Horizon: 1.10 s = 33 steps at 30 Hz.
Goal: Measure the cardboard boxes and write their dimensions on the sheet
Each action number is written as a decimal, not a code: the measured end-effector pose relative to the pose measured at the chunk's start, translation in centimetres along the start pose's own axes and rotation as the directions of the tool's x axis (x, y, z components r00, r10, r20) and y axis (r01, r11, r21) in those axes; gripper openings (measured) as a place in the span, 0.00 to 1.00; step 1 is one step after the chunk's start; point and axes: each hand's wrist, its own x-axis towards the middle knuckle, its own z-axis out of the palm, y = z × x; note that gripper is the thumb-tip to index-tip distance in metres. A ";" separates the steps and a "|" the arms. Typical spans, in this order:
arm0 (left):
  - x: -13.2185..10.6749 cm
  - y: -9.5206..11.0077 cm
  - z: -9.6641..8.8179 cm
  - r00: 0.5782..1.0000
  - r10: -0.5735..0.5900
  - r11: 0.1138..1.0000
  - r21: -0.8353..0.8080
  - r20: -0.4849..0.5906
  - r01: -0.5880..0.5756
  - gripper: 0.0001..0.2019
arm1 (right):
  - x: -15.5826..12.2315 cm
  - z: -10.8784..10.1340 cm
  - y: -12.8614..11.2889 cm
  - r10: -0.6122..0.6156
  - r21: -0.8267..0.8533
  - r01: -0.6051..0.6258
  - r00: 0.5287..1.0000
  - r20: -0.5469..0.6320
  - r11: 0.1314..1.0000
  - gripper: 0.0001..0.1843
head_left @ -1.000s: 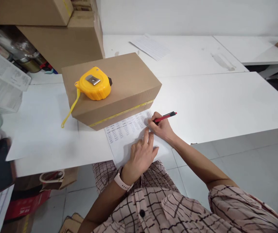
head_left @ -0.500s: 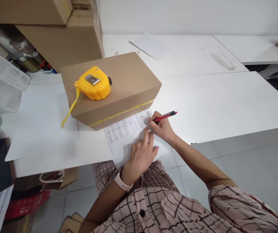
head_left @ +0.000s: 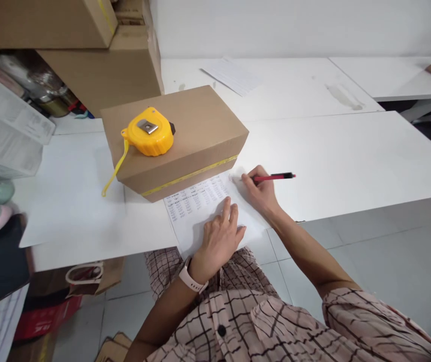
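Observation:
A printed sheet with a table of small figures [head_left: 196,203] lies at the white table's near edge, partly under a brown cardboard box [head_left: 196,125]. My left hand [head_left: 221,236] rests flat on the sheet, fingers stretched out. My right hand [head_left: 260,193] grips a red and black pen [head_left: 272,177] at the sheet's upper right corner, the pen lying nearly level and pointing left. A yellow tape measure [head_left: 148,137] sits on top of the box, its yellow strap hanging over the box's left side.
Larger cardboard boxes [head_left: 98,60] are stacked at the back left. A white carton [head_left: 4,136] stands at the left edge. Another paper [head_left: 232,74] lies far back on the white table [head_left: 351,151]. Bags and red packaging [head_left: 49,306] sit on the floor below.
My right hand has shifted slightly right and the pen has swung flatter, its tip lifted off the writing spot. The view has drifted a little. My left hand stays on the sheet.

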 end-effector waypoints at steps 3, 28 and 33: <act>-0.3 -0.2 0.1 1.000 0.009 0.999 -0.037 -0.014 -0.009 0.27 | 0.7 -2.7 2.0 -0.054 -0.182 0.042 0.997 -0.062 0.982 0.06; 1.9 -11.1 -14.6 0.664 -0.277 0.921 -0.388 -0.695 -0.022 0.28 | 1.1 -7.2 4.0 -0.143 -0.493 0.006 0.960 -0.242 0.870 0.24; -1.0 -6.8 -13.4 0.810 -0.183 0.697 -0.655 -0.558 -0.293 0.39 | -0.4 -5.7 -3.6 -0.150 0.119 0.166 0.979 -0.136 0.979 0.16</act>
